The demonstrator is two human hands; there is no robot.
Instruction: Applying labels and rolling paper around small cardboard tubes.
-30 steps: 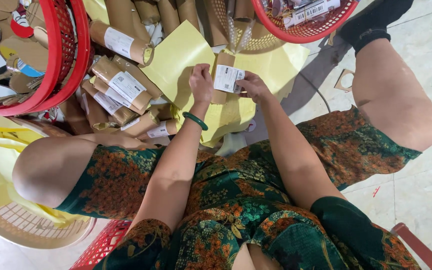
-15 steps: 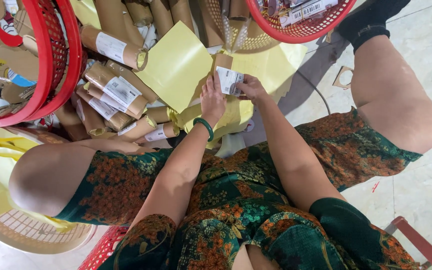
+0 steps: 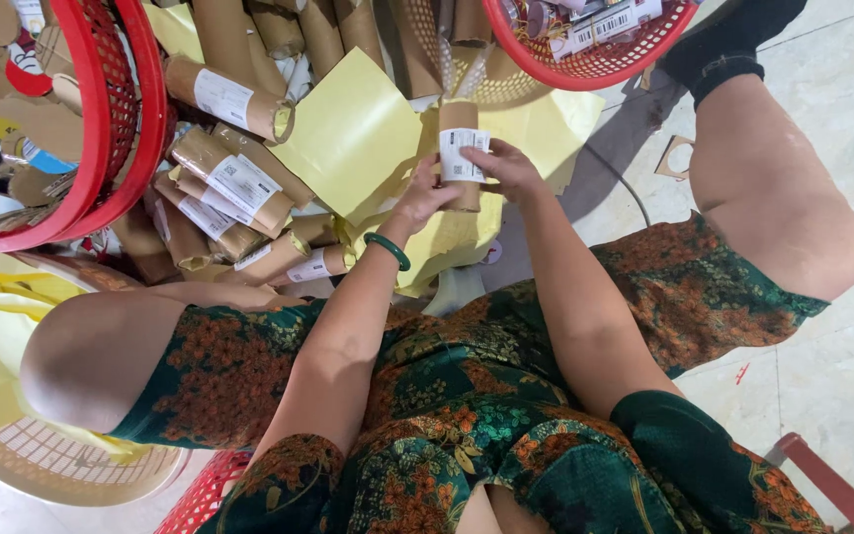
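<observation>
Seated low, knees apart, green and orange floral dress (image 3: 447, 415) filling the lower frame. Brown cardboard tube (image 3: 461, 148) held upright between both hands, just above a heap of yellow backing sheets (image 3: 353, 133) and in front of the lap. White label (image 3: 463, 153) wrapped across the tube's middle, printed side toward the camera. Left hand (image 3: 425, 198) closed on the tube's lower left side, fingers curled against the cardboard, thumb up near the label edge; green bangle (image 3: 388, 249) on that wrist. Right hand (image 3: 511, 168) clasping the tube from the right, fingertips pressed flat over the label's right edge. Both grips pinching the tube, not spread. Pile of similar labelled tubes (image 3: 234, 193) lying on their sides just left of the hands, touching one another, some partly under the yellow sheets. More bare tubes (image 3: 308, 30) stacked at the top centre. Red plastic basket (image 3: 116, 129) at far left holding flat cardboard cutouts; a 2nd red basket (image 3: 595, 61) at top right with small white printed strips inside. Pale woven basket (image 3: 61, 465) at lower left with yellow sheets draped over its rim. Black sock (image 3: 724, 44) on the foot at upper right, resting on the pale tiled floor (image 3: 832, 148). Cardboard scrap (image 3: 672, 158) lying flat on the floor beside that leg.
</observation>
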